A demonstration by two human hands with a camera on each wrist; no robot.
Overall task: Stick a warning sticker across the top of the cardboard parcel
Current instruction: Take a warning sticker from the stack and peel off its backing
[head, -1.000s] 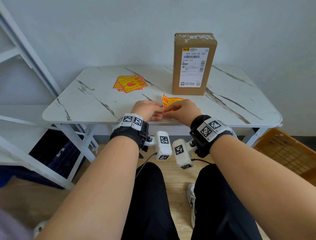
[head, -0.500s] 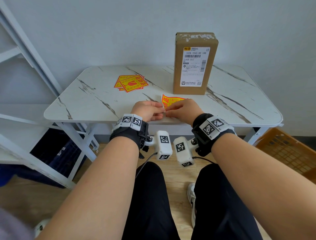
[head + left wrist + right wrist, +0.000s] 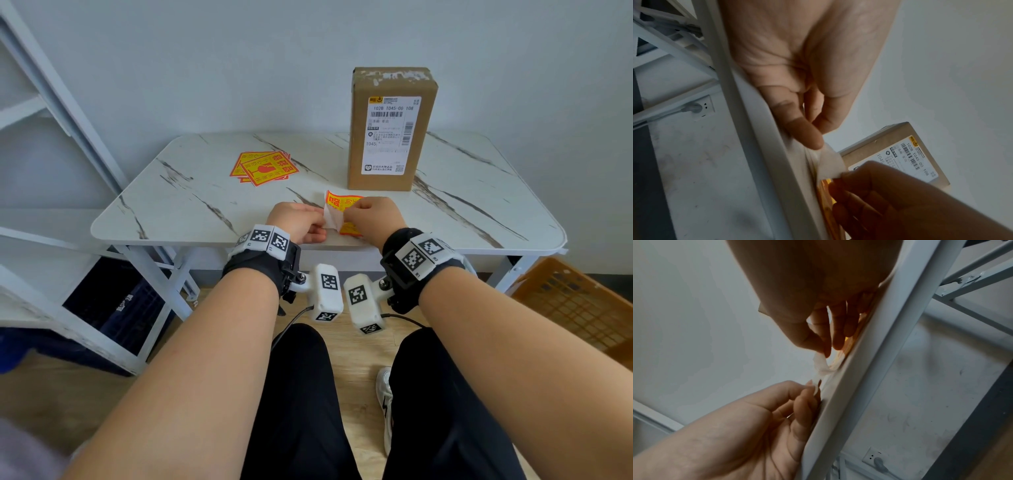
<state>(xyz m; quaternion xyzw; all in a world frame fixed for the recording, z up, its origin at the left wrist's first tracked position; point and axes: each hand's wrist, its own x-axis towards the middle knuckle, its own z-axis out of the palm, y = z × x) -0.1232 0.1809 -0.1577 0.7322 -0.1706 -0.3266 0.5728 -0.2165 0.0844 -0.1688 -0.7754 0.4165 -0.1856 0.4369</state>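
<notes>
Peeling stage. We have the sticker (image 3: 346,205) at the near edge of the table (image 3: 191,205), our left hand (image 3: 296,221) pinching the white backing (image 3: 330,219), our right hand (image 3: 371,214) pinching the yellow sheet. The parcel (image 3: 390,130) stands upright just beyond, its top bare. Next, as we judge: strip the backing fully, keep the glue side off our fingers, then lift to the parcel.

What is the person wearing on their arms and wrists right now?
Bare forearms, no sleeves. The left wrist band and the right wrist band are black, each topped with white blocks of black square markers. A white marker-tagged camera pod hangs under each wrist, trailing a thin dark cable.
</notes>
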